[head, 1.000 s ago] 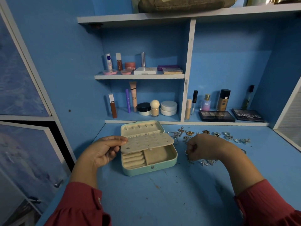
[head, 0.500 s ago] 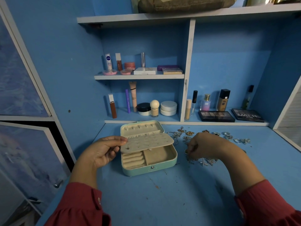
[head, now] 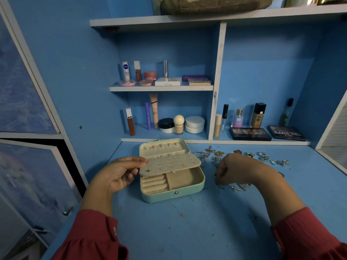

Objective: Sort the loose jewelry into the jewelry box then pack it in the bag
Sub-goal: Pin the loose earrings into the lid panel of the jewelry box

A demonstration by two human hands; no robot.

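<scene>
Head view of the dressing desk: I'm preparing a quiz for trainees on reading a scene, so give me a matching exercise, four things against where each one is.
Things:
1. jewelry box
2. earring panel
3. loose jewelry
4. MATTE palette

Places:
A. pinched at its edge by the left hand
B. scattered on the desk, to the right of the box
C. lying flat on the lowest shelf, far right
D. open on the desk, between the two hands

Pairs: 1-D, 2-A, 3-B, 4-C. The right hand is curled over the jewelry.
</scene>
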